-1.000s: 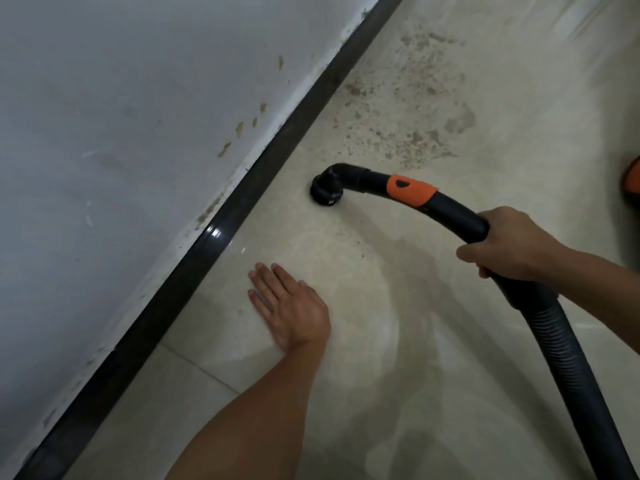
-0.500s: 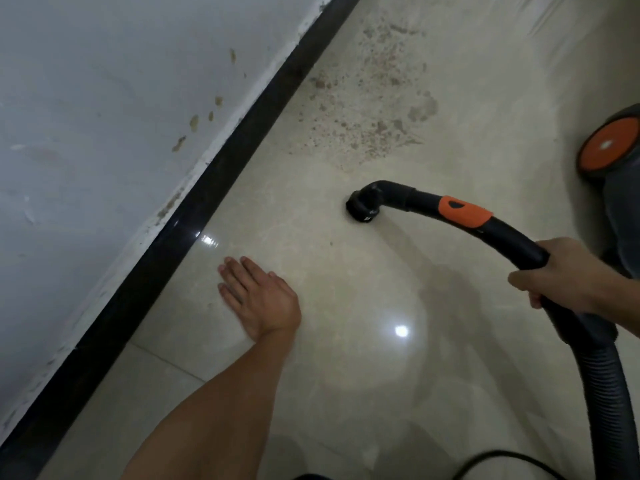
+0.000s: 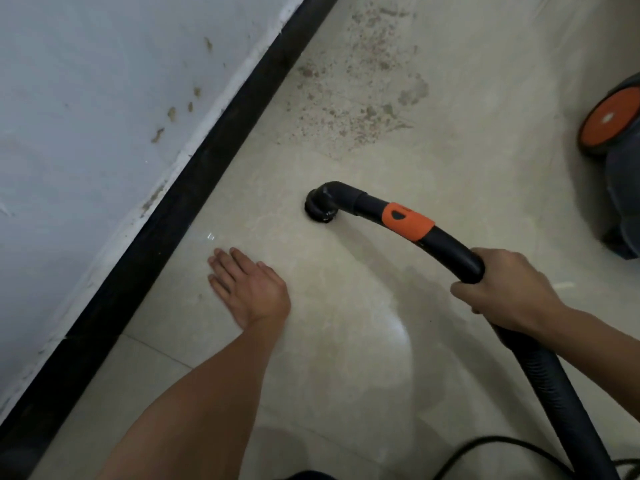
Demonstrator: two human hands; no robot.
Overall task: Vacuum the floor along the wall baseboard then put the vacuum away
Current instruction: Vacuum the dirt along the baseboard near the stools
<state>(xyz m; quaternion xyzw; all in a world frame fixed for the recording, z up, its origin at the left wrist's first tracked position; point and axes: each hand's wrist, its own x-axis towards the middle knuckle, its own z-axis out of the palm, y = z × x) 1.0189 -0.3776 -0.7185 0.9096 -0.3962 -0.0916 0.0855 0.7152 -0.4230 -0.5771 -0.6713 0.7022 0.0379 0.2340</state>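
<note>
Beside the baseboard [image 3: 201,188], left hand [image 3: 251,289] lies flat on floor [image 3: 346,341]; right hand [image 3: 509,289] grips vacuum handle [image 3: 450,245].

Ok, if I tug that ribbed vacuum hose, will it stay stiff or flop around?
The ribbed hose probably flexes and sags, since its corrugations suit bending. The curved handle the right hand grips looks rigid, with a fixed arc. The canister shows a wheel, so a tug likely rolls it.

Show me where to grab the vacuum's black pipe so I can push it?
Grip the curved black handle just behind the orange band, coming from above, where the right hand wraps it. That stretch looks smooth and arches off the floor; the nozzle sits low, and the ribbed hose would probably flex.
</note>
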